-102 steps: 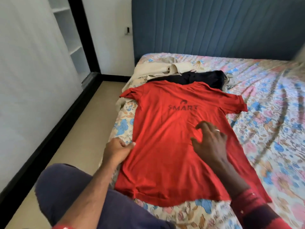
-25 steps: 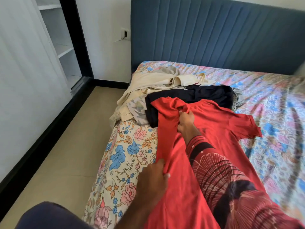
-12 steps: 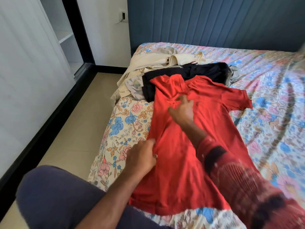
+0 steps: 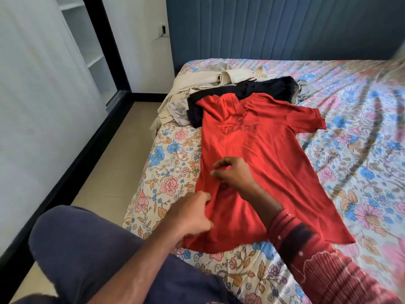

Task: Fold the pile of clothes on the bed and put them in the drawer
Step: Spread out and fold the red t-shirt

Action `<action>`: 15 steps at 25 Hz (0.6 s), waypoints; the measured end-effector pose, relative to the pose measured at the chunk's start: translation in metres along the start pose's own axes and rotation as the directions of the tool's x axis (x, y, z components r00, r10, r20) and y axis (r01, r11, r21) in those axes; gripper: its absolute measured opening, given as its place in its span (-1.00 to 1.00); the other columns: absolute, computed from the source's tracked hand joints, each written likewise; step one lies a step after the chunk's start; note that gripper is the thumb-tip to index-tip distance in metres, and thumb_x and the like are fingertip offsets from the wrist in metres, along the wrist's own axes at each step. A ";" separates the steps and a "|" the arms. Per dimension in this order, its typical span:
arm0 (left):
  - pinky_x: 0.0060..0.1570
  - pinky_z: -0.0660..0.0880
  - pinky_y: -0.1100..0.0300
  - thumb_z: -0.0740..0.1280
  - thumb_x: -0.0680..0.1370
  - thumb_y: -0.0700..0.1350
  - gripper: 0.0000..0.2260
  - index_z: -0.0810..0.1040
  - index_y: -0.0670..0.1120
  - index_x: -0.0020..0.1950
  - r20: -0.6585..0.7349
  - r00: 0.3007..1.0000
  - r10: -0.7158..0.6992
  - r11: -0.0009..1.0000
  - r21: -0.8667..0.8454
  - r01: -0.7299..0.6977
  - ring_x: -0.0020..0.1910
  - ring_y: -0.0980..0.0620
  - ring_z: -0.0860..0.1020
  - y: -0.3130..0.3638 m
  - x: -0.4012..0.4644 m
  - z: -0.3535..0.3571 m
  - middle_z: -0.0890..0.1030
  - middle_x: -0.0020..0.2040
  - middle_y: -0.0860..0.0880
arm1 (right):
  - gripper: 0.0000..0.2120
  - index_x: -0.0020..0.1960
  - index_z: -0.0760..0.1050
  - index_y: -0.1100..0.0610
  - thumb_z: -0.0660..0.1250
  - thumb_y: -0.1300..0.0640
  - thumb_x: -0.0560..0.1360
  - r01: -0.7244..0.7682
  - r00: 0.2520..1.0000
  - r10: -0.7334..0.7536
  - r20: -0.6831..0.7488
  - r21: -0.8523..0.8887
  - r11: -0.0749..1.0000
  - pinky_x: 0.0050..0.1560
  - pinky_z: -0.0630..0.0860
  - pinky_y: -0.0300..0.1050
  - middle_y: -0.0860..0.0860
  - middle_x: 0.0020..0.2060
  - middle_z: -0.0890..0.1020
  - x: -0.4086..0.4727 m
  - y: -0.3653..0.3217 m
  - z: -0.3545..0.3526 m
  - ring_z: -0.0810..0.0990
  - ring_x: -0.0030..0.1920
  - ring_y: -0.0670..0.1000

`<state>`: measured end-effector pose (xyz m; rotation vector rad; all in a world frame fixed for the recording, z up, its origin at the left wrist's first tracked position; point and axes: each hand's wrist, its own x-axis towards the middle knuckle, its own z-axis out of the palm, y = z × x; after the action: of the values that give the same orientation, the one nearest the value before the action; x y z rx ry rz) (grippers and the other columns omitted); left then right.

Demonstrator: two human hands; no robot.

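The left hand [image 4: 192, 212], low in the middle, pinches the folded edge of the red shirt [image 4: 263, 154]. The shirt lies flat on the bed [image 4: 175, 163]. The right hand [image 4: 233, 172] hovers just above, fingers curled, empty. The shirt looks soft, light and floppy; best held by its edges.

The T-shirt [image 4: 274, 163] lies flat on the bed [image 4: 361, 132], its hem toward 6 o'clock and its collar toward 12 o'clock, with its left side folded over onto its front. At 12 o'clock it overlaps a dark garment [image 4: 258, 88], which lies on a heap of pale clothes [image 4: 197, 91] at 11 o'clock that spills over the bed's left edge. Behind them stands the headboard [image 4: 285, 27]. The right hand [image 4: 234, 174] sits over the shirt's lower middle; the left hand [image 4: 188, 216], at 7 o'clock from it, rests on the folded edge. A floor strip [image 4: 114, 154] and a shelved closet [image 4: 87, 40] lie at 9 o'clock.
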<state>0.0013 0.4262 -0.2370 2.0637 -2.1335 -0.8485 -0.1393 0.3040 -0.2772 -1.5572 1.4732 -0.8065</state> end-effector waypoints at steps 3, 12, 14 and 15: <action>0.01 0.64 0.07 0.62 0.41 0.00 -0.54 0.56 -0.05 0.22 0.216 0.964 0.153 0.941 -0.329 -0.076 -0.04 0.01 0.69 0.024 0.001 0.003 0.70 0.02 -0.01 | -0.68 0.01 0.67 0.07 0.59 0.30 0.31 0.081 0.994 -0.061 0.089 -0.239 0.968 -0.35 0.47 -0.39 -0.02 -0.21 0.64 0.008 0.001 -0.031 0.59 -0.32 -0.08; 0.30 0.45 -0.02 0.58 0.40 0.12 -0.44 0.51 0.01 0.33 -0.109 0.978 0.176 0.982 -0.049 -0.182 0.32 0.01 0.46 -0.007 0.110 -0.024 0.49 0.29 0.02 | -0.94 -0.09 0.64 0.10 0.49 0.22 0.49 0.121 0.976 -0.031 0.217 -0.414 0.902 -0.21 0.62 0.00 0.03 -0.24 0.66 0.094 -0.011 -0.097 0.67 -0.18 0.12; 0.50 0.21 -0.13 0.56 0.35 0.24 -0.12 0.28 0.03 0.57 -0.069 0.981 0.179 0.980 0.104 -0.171 0.56 -0.01 0.17 -0.007 0.137 -0.038 0.22 0.57 0.01 | -0.92 -0.04 0.65 0.15 0.39 0.18 0.56 0.182 0.983 -0.143 0.116 -0.474 0.862 -0.02 0.54 -0.03 0.12 -0.11 0.71 0.149 -0.024 -0.097 0.68 0.01 0.18; 0.52 0.12 -0.18 0.56 0.33 0.29 -0.02 0.18 0.04 0.62 -0.061 0.980 0.187 0.973 0.150 -0.176 0.61 0.00 0.05 -0.006 0.150 -0.046 0.08 0.64 0.01 | -0.86 0.02 0.66 0.19 0.34 0.18 0.58 0.189 0.982 -0.173 0.078 -0.499 0.846 0.06 0.51 -0.02 0.17 -0.02 0.71 0.177 -0.031 -0.095 0.66 0.09 0.19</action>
<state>0.0101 0.2699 -0.2497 1.8881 -2.3603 -0.6019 -0.1897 0.1148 -0.2214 -2.1165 1.6153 -0.5122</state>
